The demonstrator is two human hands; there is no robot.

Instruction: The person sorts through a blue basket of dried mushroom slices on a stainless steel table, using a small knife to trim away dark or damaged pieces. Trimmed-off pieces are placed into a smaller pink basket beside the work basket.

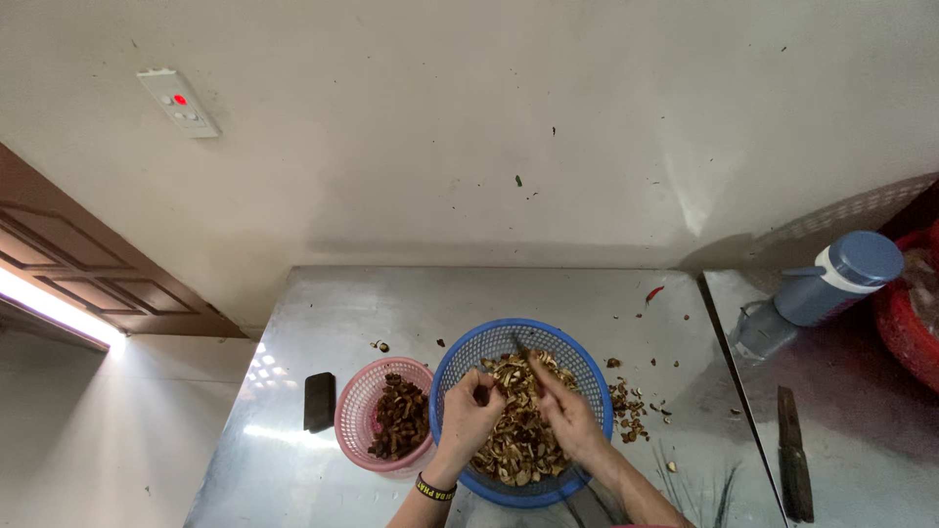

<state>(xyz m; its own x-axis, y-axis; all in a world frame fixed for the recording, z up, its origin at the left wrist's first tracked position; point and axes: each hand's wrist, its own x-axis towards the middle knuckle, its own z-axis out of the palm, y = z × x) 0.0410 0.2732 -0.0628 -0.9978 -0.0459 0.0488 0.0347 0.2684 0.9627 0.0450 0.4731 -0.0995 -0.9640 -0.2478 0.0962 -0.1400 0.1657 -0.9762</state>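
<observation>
A blue plastic basket [468, 354] sits on the steel table [411, 303], heaped with tan sliced dried pieces [518, 445]. Both my hands are over it. My left hand [468, 413], with a black wristband, pinches a small dark piece between its fingers. My right hand [567, 420] grips a thin dark blade [523, 354] that points up and away toward the far rim of the basket. A smaller pink basket [354, 411] to the left holds dark brown pieces [399, 418].
A black phone [319, 401] lies left of the pink basket. Scraps [628, 406] are scattered right of the blue basket. On the adjoining table are a blue-lidded bottle [831, 284], a large knife [792, 455] and a red basket [905, 323]. A wall switch [178, 102] is above.
</observation>
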